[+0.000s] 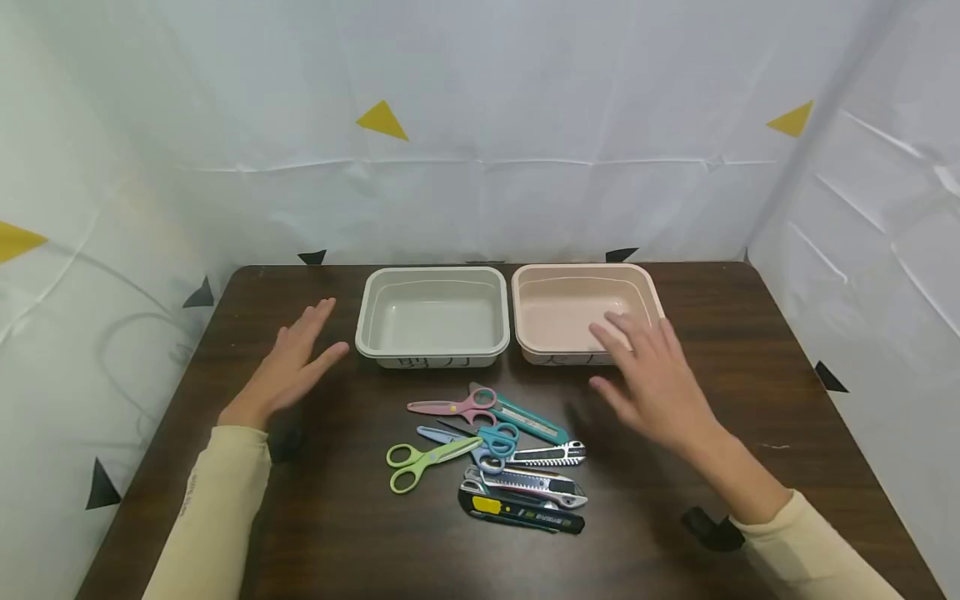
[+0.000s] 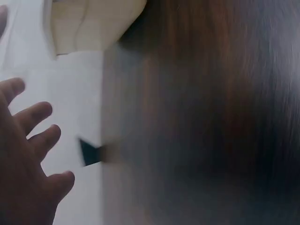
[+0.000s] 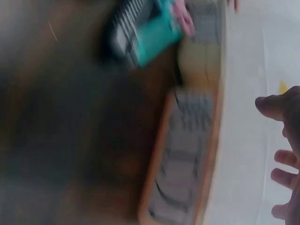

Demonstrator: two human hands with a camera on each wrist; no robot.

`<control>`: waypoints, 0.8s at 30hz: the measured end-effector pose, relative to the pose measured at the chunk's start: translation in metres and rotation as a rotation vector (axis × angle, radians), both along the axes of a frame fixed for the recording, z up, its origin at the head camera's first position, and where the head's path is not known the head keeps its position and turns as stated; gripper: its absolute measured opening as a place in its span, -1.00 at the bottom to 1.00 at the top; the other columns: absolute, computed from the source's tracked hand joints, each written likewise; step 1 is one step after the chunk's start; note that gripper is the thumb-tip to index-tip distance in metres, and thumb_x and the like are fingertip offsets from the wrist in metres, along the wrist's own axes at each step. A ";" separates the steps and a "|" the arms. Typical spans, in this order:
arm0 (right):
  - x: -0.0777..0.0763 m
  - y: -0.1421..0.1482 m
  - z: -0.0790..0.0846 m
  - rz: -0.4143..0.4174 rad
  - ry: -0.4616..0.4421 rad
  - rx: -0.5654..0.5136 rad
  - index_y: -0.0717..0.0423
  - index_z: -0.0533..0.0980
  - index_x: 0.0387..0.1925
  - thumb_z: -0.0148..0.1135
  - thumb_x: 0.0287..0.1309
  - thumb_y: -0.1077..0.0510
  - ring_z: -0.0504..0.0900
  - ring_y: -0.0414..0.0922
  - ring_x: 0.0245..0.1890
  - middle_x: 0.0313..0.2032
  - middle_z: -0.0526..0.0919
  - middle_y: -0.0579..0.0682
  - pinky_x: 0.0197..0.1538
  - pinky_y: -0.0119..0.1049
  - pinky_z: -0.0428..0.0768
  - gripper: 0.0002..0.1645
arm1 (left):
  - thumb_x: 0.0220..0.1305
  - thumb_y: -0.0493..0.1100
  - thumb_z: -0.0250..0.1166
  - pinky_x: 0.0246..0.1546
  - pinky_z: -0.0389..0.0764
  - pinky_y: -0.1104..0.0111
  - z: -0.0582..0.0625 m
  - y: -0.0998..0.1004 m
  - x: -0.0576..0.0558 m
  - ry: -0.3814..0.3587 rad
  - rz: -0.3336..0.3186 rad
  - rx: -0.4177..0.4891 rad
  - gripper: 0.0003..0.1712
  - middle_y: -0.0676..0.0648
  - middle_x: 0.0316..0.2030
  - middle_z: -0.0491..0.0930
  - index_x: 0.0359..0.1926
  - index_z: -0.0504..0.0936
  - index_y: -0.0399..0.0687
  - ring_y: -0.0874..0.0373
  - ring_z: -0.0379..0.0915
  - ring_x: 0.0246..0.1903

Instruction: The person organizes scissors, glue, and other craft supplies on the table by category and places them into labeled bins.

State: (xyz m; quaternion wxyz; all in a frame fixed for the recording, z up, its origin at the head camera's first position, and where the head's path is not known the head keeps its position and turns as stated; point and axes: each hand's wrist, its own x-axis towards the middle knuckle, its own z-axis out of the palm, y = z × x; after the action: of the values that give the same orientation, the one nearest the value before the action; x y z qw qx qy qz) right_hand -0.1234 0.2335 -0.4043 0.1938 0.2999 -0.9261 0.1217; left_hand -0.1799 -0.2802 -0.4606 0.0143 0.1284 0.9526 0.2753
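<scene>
My left hand [image 1: 292, 367] is held up left of the pale grey bin [image 1: 432, 353], fingers extended, thumb apart, holding nothing. On the other side, my right hand [image 1: 660, 387] has its fingers spread; it overlaps the front right corner of the pink bin [image 1: 536, 343] in the head view. Between the hands lies a loose pile: pink scissors [image 1: 442, 407], green scissors [image 1: 435, 457], blue scissors [image 1: 438, 434], a teal utility knife [image 1: 534, 422], silver utility knives [image 1: 528, 481] and a black-and-yellow utility knife [image 1: 525, 512]. Both wrist views show empty fingers, with the background blurred.
The bins stand side by side at the back of the dark wooden table [image 1: 337, 542], with black handwriting on their fronts. White sheeting [image 1: 525, 208] with yellow and black patches rises behind the table and along both sides.
</scene>
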 end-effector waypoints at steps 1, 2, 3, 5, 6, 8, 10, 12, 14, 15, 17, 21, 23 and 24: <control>0.007 -0.007 -0.003 0.043 -0.009 -0.001 0.10 0.32 0.38 0.38 0.05 -0.02 0.25 0.21 0.32 0.31 0.33 0.22 0.36 0.32 -0.06 -0.14 | 0.40 0.33 0.03 0.34 -0.24 -0.26 -0.002 0.002 -0.002 -0.019 0.002 0.021 -0.11 0.01 0.55 -0.17 0.56 -0.21 0.37 -0.09 -0.30 0.50; 0.015 -0.014 -0.008 0.084 -0.020 -0.006 0.09 0.33 0.38 0.38 0.06 -0.02 0.26 0.19 0.33 0.31 0.34 0.21 0.36 0.31 -0.05 -0.14 | 0.40 0.33 0.03 0.32 -0.20 -0.28 -0.004 0.004 -0.004 -0.038 0.007 0.045 -0.10 0.01 0.55 -0.18 0.56 -0.22 0.38 -0.11 -0.30 0.50; 0.024 -0.021 -0.012 0.123 -0.033 -0.015 0.08 0.34 0.38 0.38 0.06 -0.02 0.27 0.17 0.33 0.31 0.35 0.19 0.36 0.29 -0.02 -0.15 | 0.40 0.32 0.04 0.31 -0.17 -0.29 -0.006 0.006 -0.006 -0.050 0.010 0.072 -0.10 0.00 0.55 -0.18 0.56 -0.22 0.37 -0.13 -0.29 0.50; 0.042 -0.034 -0.023 0.188 -0.061 -0.041 0.06 0.37 0.36 0.37 0.08 -0.02 0.32 0.12 0.29 0.28 0.40 0.15 0.35 0.24 0.06 -0.19 | 0.39 0.32 0.06 0.31 -0.12 -0.30 -0.010 0.010 -0.009 -0.069 0.013 0.124 -0.08 0.02 0.55 -0.21 0.56 -0.25 0.40 -0.12 -0.29 0.50; 0.050 -0.040 -0.029 0.219 -0.075 -0.051 0.04 0.38 0.35 0.37 0.09 -0.02 0.36 0.08 0.25 0.24 0.44 0.13 0.33 0.20 0.13 -0.22 | 0.38 0.31 0.07 0.30 -0.10 -0.30 -0.012 0.013 -0.011 -0.072 0.011 0.144 -0.06 0.04 0.55 -0.23 0.56 -0.27 0.40 -0.12 -0.29 0.50; 0.066 -0.051 -0.040 0.265 -0.109 -0.059 0.00 0.43 0.31 0.36 0.12 -0.05 0.44 0.00 0.14 0.14 0.50 0.04 0.24 0.10 0.30 -0.28 | 0.37 0.30 0.11 0.31 -0.08 -0.28 -0.015 0.018 -0.014 -0.072 0.011 0.185 -0.03 0.07 0.55 -0.26 0.55 -0.31 0.43 -0.08 -0.30 0.50; 0.079 -0.059 -0.048 0.292 -0.147 -0.051 -0.06 0.46 0.29 0.36 0.15 -0.10 0.48 -0.11 0.01 0.02 0.53 -0.07 0.10 -0.02 0.42 -0.33 | 0.35 0.29 0.14 0.32 -0.06 -0.26 -0.018 0.023 -0.017 -0.069 0.009 0.211 0.01 0.11 0.54 -0.29 0.54 -0.35 0.43 -0.04 -0.30 0.50; 0.088 -0.065 -0.055 0.302 -0.188 -0.028 -0.10 0.49 0.26 0.35 0.15 -0.15 0.47 -0.20 -0.08 -0.07 0.52 -0.16 -0.02 -0.13 0.48 -0.35 | 0.33 0.30 0.16 0.31 -0.06 -0.26 -0.021 0.028 -0.019 -0.070 0.006 0.218 0.05 0.12 0.54 -0.30 0.54 -0.37 0.42 -0.04 -0.31 0.50; 0.095 -0.069 -0.061 0.304 -0.217 -0.003 -0.12 0.51 0.24 0.36 0.13 -0.19 0.46 -0.24 -0.12 -0.12 0.50 -0.19 -0.11 -0.20 0.49 -0.35 | 0.31 0.31 0.17 0.32 -0.05 -0.26 -0.024 0.032 -0.019 -0.079 0.000 0.226 0.07 0.10 0.55 -0.30 0.54 -0.38 0.40 -0.05 -0.30 0.50; 0.097 -0.070 -0.063 0.309 -0.221 0.004 -0.12 0.52 0.23 0.38 0.10 -0.21 0.45 -0.24 -0.14 -0.13 0.50 -0.20 -0.14 -0.21 0.50 -0.34 | 0.31 0.31 0.17 0.31 -0.04 -0.26 -0.026 0.033 -0.019 -0.083 -0.002 0.227 0.07 0.10 0.55 -0.29 0.55 -0.37 0.40 -0.06 -0.30 0.50; 0.100 -0.070 -0.068 0.316 -0.225 0.030 -0.11 0.54 0.19 0.39 0.09 -0.22 0.45 -0.24 -0.16 -0.15 0.48 -0.20 -0.18 -0.23 0.50 -0.35 | 0.31 0.31 0.18 0.29 -0.02 -0.28 -0.029 0.035 -0.018 -0.092 -0.005 0.234 0.07 0.06 0.55 -0.27 0.55 -0.36 0.40 -0.09 -0.26 0.50; 0.103 -0.070 -0.074 0.344 -0.244 0.098 -0.10 0.55 0.16 0.38 0.11 -0.20 0.45 -0.23 -0.16 -0.15 0.46 -0.19 -0.20 -0.25 0.50 -0.40 | 0.31 0.31 0.18 0.25 0.02 -0.34 -0.033 0.037 -0.016 -0.103 0.003 0.242 0.06 0.01 0.55 -0.24 0.55 -0.34 0.42 -0.16 -0.20 0.48; 0.104 -0.069 -0.076 0.348 -0.260 0.134 -0.08 0.54 0.18 0.36 0.14 -0.18 0.45 -0.22 -0.16 -0.15 0.45 -0.18 -0.19 -0.25 0.50 -0.40 | 0.30 0.31 0.18 0.25 0.02 -0.34 -0.034 0.038 -0.016 -0.104 0.002 0.245 0.06 0.02 0.55 -0.26 0.54 -0.36 0.44 -0.16 -0.21 0.48; 0.105 -0.070 -0.076 0.348 -0.265 0.152 -0.07 0.53 0.20 0.36 0.14 -0.16 0.45 -0.21 -0.14 -0.13 0.45 -0.16 -0.18 -0.25 0.50 -0.39 | 0.30 0.31 0.18 0.25 0.01 -0.33 -0.034 0.038 -0.016 -0.103 0.001 0.249 0.06 0.04 0.55 -0.27 0.54 -0.36 0.46 -0.14 -0.22 0.49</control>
State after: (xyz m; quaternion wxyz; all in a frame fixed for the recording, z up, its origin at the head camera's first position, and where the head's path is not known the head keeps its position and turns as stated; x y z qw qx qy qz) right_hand -0.0186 0.1638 -0.4802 0.0233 0.4500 -0.8844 0.1214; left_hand -0.1959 -0.2419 -0.4947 0.0468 0.1142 0.9092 0.3975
